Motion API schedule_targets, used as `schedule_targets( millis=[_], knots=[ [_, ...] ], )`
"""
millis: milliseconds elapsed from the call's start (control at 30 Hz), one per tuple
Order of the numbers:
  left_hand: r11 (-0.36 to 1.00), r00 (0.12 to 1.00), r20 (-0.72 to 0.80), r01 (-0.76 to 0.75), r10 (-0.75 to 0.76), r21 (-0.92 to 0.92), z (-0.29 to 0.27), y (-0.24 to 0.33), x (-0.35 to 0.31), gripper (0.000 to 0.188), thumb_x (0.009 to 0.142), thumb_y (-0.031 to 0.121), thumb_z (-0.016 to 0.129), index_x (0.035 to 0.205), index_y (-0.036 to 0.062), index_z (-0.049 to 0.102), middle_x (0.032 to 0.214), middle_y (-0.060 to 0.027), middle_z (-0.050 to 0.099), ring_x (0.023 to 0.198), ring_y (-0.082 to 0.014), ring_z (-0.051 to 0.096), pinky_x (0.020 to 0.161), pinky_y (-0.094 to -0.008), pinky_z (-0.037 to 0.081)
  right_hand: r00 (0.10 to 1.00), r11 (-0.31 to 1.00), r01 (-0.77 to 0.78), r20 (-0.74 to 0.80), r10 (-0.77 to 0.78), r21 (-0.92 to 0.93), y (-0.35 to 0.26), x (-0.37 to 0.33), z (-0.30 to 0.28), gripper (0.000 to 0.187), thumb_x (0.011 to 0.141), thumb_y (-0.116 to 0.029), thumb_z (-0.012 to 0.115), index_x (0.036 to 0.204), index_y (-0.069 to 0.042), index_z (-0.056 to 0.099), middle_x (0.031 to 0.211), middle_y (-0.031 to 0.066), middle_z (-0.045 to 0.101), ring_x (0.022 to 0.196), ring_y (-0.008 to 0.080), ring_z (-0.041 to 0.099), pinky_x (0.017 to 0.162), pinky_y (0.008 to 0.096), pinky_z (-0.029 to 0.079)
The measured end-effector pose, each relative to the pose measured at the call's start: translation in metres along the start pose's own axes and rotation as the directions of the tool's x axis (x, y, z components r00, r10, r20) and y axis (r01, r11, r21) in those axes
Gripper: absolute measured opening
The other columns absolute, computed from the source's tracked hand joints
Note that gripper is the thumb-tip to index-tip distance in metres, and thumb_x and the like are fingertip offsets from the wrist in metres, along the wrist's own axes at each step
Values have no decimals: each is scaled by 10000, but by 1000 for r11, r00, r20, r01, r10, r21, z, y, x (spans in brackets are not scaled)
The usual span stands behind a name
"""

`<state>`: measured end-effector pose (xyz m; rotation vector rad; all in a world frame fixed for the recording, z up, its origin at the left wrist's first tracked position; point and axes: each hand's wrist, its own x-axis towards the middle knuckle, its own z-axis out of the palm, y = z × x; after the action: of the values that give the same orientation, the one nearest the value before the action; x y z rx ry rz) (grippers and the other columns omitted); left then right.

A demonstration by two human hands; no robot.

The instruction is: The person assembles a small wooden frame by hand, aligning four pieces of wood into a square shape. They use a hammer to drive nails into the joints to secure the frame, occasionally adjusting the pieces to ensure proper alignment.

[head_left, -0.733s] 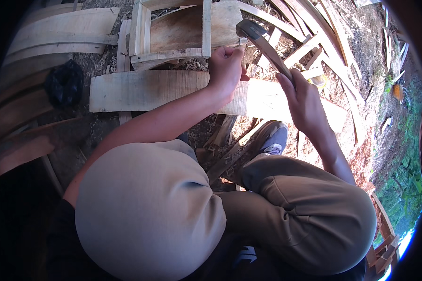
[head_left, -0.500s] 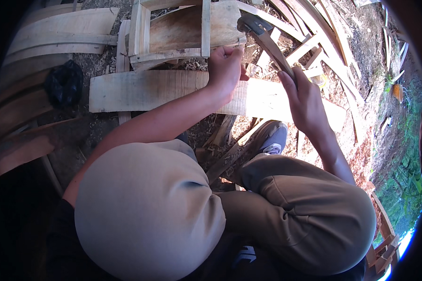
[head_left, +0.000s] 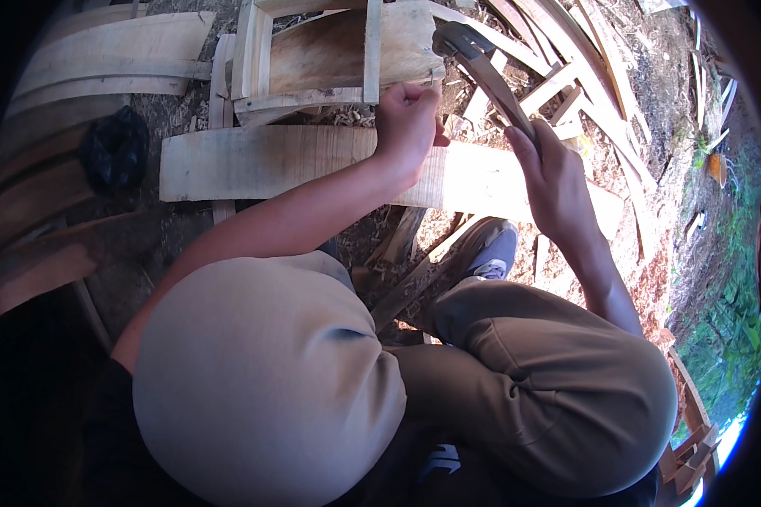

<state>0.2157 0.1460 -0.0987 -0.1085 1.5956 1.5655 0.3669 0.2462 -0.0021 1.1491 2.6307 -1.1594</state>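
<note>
My right hand (head_left: 554, 173) is wrapped round the wooden handle of a hammer (head_left: 500, 91). The hammer's dark metal head is raised just right of the corner of a wooden frame (head_left: 370, 51). My left hand (head_left: 407, 127) is closed on the near edge rail of that frame, close to its right corner; the curled fingers hide part of the rail. A small thin upright thing, which looks like a nail (head_left: 432, 75), stands at the corner beyond my knuckles. Under my left wrist, a wide pale board (head_left: 271, 165) lies crosswise.
Curved planks (head_left: 118, 55) are stacked at the far left, with a black plastic bag (head_left: 116, 150) near them. Loose wood strips (head_left: 604, 63) and shavings cover the ground at the far right. My shoe (head_left: 492, 247) is just on the near side of the board. Green plants (head_left: 731, 313) grow at the right.
The hammer and my right hand have shifted slightly to the right, its head a little farther from the frame's corner. My left hand has stayed in place.
</note>
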Motion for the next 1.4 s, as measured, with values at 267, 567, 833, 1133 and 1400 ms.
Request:
schedule_targets(
  millis=[267, 567, 833, 1133, 1400],
  knots=[
    [1000, 1000, -26, 13, -13, -6, -1, -1, -1, 177, 951, 216, 679, 882, 86, 581, 667, -16, 553, 524, -97, 558, 470, -273, 540, 999, 999, 41, 15, -41, 36, -1, -1, 2, 341, 1043, -317, 542, 941, 8, 546, 654, 247, 538, 632, 444, 570, 572, 483, 416],
    [999, 998, -42, 41, -42, -30, 3, 2, -4, 184, 934, 222, 701, 898, 87, 581, 685, -5, 542, 546, -96, 555, 479, -273, 542, 999, 998, -18, 31, 16, 68, 14, -2, 14, 365, 1049, -332, 532, 939, 15, 538, 650, 239, 533, 587, 432, 549, 564, 479, 403],
    [997, 998, -17, 58, -59, -43, 2, 4, -4, 164, 928, 214, 704, 920, 91, 596, 708, -3, 543, 560, -87, 559, 467, -262, 535, 997, 995, -80, 27, 78, 59, 15, 1, 10, 396, 1051, -354, 517, 931, 23, 541, 666, 252, 518, 611, 425, 546, 596, 476, 410],
    [995, 997, 8, 80, -80, -62, -1, 3, -3, 144, 929, 211, 698, 917, 97, 612, 712, 13, 533, 552, -73, 551, 448, -240, 521, 995, 996, -79, 72, 76, 48, 12, 0, 12, 400, 1047, -369, 520, 961, 20, 555, 690, 244, 547, 612, 402, 547, 616, 466, 423],
    [996, 997, 5, 79, -79, -30, 0, 3, -2, 137, 925, 200, 697, 896, 100, 608, 721, 13, 537, 591, -80, 560, 464, -251, 529, 998, 998, -47, 38, 45, 42, 15, 0, 13, 352, 1046, -320, 533, 948, 19, 541, 660, 248, 555, 616, 422, 589, 589, 481, 417]
  ],
)
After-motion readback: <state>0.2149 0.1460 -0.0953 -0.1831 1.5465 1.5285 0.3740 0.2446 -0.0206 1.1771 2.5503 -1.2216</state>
